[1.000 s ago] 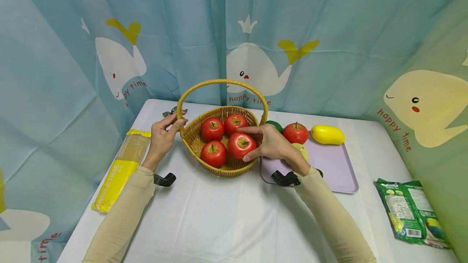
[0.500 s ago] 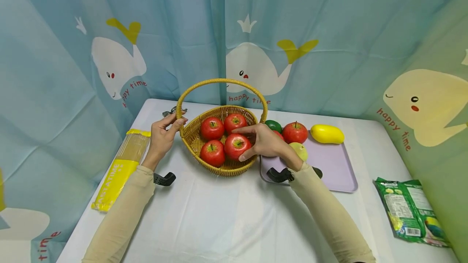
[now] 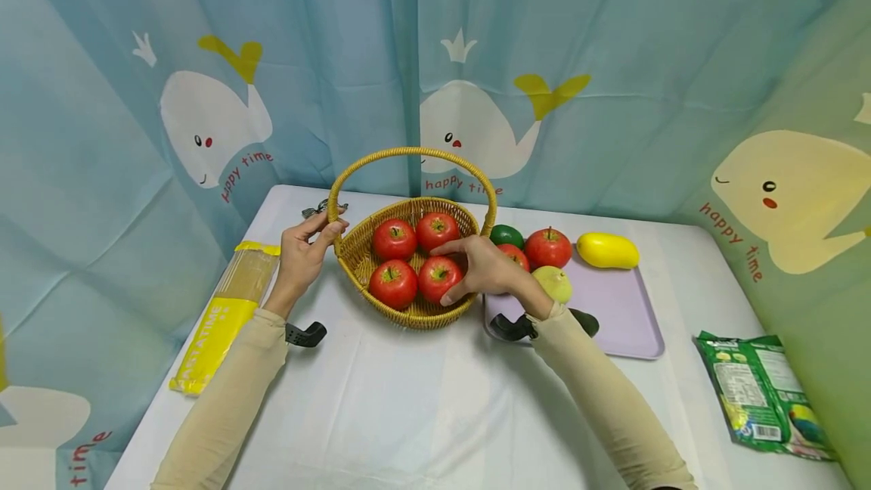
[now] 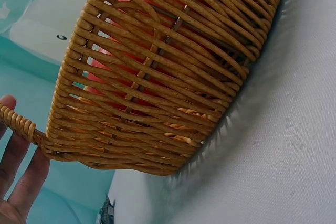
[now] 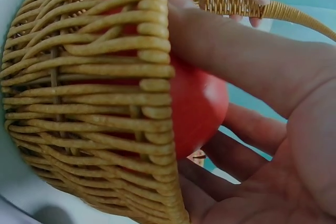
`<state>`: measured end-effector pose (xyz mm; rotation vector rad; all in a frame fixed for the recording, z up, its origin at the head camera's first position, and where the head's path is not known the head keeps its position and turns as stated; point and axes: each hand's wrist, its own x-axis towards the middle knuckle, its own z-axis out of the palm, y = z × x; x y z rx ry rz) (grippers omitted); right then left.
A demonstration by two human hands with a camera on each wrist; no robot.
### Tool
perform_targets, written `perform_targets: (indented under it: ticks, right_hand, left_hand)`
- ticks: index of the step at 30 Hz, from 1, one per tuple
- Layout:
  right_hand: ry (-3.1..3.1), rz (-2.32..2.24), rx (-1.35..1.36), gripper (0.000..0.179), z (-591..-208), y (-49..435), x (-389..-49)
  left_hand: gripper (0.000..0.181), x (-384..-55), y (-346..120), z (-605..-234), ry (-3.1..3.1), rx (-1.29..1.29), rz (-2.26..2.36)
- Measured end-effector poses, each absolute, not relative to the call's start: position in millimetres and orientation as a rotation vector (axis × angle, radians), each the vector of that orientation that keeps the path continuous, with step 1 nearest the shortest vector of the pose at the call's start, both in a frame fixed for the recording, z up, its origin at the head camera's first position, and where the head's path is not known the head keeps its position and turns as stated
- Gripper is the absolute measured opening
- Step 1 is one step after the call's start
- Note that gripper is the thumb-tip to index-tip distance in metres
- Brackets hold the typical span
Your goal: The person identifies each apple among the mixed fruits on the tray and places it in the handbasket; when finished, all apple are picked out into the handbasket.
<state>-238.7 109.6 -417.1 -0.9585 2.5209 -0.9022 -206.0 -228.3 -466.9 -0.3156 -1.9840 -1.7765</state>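
A yellow wicker basket [image 3: 422, 320] with an arched handle stands on the white table, several red apples inside. At the foot of the handle on the left side, my left hand [image 3: 299, 259] grips the basket; its fingers [image 4: 29, 184] show beside the handle in the left wrist view. My right hand [image 3: 491, 269] reaches over the right rim and holds the front right apple [image 3: 437, 278] between thumb and fingers. In the right wrist view this apple [image 5: 199, 111] sits partly below the rim. Another apple [image 3: 392, 284] lies just left of it, and two more sit behind.
Right of the basket, a lilac tray [image 3: 626, 316] bears two apples, a yellow mango-like fruit [image 3: 608, 250], a pale green fruit [image 3: 553, 283] and dark green produce. A pasta pack [image 3: 224, 316] lies left, a green bag [image 3: 765, 395] far right. Patterned curtains hang behind.
My right hand has moved slightly left and lowered the apple deeper into the basket. More of the tray's fruit now shows beside the hand. My left hand has stayed in place.
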Motion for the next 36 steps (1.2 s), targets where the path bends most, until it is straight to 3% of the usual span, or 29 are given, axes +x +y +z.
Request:
perform_targets:
  ticks: [36]
  right_hand:
    - [2.481, -0.56, -0.957, 0.087, -410.7, 102.5, -229.4]
  left_hand:
    - [0.029, -202.4, -228.2, -465.4, -2.024, -0.298, -1.747]
